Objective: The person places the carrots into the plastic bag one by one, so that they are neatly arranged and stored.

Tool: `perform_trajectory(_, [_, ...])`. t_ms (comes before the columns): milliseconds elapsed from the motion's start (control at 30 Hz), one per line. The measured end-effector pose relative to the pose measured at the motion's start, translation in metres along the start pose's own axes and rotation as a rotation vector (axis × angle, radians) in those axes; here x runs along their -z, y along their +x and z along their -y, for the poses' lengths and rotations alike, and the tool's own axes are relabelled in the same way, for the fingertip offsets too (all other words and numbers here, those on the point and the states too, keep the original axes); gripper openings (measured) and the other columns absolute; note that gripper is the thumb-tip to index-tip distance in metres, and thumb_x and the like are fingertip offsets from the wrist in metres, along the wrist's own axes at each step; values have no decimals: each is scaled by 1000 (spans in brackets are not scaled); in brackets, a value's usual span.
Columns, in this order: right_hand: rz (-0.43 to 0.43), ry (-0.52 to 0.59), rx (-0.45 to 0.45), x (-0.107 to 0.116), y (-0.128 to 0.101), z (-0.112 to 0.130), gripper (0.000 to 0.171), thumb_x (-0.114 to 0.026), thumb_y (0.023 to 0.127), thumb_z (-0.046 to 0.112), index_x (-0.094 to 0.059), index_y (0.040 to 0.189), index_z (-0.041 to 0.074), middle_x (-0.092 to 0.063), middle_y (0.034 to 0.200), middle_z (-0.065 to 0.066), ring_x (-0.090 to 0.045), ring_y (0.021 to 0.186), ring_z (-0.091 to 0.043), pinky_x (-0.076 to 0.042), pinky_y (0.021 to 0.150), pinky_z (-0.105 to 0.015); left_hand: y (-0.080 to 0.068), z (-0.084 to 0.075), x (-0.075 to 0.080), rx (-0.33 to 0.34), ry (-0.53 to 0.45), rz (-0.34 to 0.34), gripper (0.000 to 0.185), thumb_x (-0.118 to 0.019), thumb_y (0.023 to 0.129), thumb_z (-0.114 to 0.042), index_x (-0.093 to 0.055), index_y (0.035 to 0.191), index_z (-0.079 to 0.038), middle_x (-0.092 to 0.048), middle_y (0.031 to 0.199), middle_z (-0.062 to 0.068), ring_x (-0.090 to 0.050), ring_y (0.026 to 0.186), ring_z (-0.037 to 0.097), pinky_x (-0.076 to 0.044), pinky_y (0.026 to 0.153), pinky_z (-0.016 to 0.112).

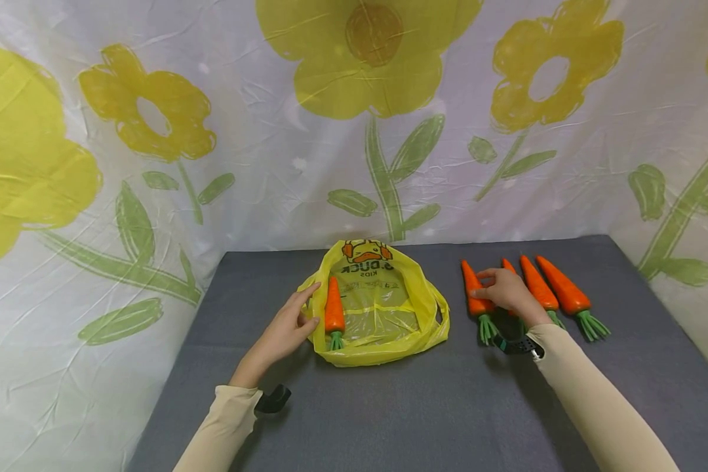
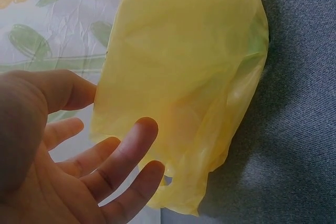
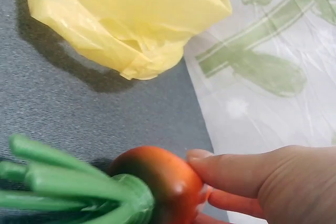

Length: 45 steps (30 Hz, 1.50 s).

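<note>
A yellow plastic bag (image 1: 383, 355) with a printed duck lies with its mouth spread wide on the table. Inside it, along the left side, is an orange toy carrot (image 1: 334, 308) with its green top toward me. My left hand (image 1: 286, 331) is at the bag's left rim, fingers extended and spread; in the left wrist view the thumb and fingertips are at the yellow plastic. To the right of the bag, my right hand (image 1: 505, 292) pinches another carrot (image 1: 471, 278) between thumb and fingers. Its thick end and green stalks (image 3: 79, 190) show in the right wrist view.
Three more carrots lie beyond the right hand: one partly hidden by it (image 1: 508, 265), a middle one (image 1: 538, 283) and the rightmost (image 1: 563, 285). A dark grey cloth (image 1: 401, 419) covers the table. Behind hangs a flower-printed curtain (image 1: 259, 151).
</note>
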State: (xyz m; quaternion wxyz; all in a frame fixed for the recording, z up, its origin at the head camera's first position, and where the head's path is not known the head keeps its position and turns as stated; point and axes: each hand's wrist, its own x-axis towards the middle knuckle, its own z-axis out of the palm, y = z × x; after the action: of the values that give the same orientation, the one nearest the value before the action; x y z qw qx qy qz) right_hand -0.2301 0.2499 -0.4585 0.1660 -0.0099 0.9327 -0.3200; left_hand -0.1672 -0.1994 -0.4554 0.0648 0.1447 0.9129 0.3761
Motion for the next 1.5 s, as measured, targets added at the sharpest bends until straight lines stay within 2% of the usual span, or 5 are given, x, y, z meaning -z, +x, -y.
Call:
perform_trajectory(167, [-6,1,-5,-2,-4,1,68,-66,94,35,-43,145,-4,-54,135,-32,-61,111,-40,-55,83,-43,0,0,0,-9,7,-7,70,-61,95,-14,-28,157,-24,-44,141,13,-51,67,13,-48,56,25])
perform_trajectory(333, [38,45,-8,-4,-11,1,74,-67,93,34,-37,150,-3,-49,142,-31,-66,95,-29,-57,76,-36,1,0,0,2,6,1,70,-60,96,-15,-27,157,-24,-43,142,12,-51,68,13,-48,56,26])
perform_trajectory(433, [57,75,-5,-7,-17,2,76,-69,92,33,-35,151,-3,-52,138,-30,-67,85,-21,-58,72,-34,1,1,0,1,6,0,70,-60,96,-16,-27,157,-24,-43,143,12,-50,67,13,-48,56,25])
perform_trajectory(700, [6,72,17,-13,-23,-1,77,-71,90,33,-38,149,-3,-63,117,-27,-65,74,-19,-53,64,-31,1,2,-1,-22,8,-10,72,-62,95,-13,-28,157,-22,-44,143,14,-49,65,11,-47,55,24])
perform_trajectory(1500, [-28,95,-19,-18,-21,-3,75,-70,91,32,-39,150,-1,-67,110,-25,-67,76,-18,-51,63,-29,1,4,-3,-13,-3,1,72,-61,95,-12,-26,157,-23,-39,149,15,-49,64,11,-47,55,24])
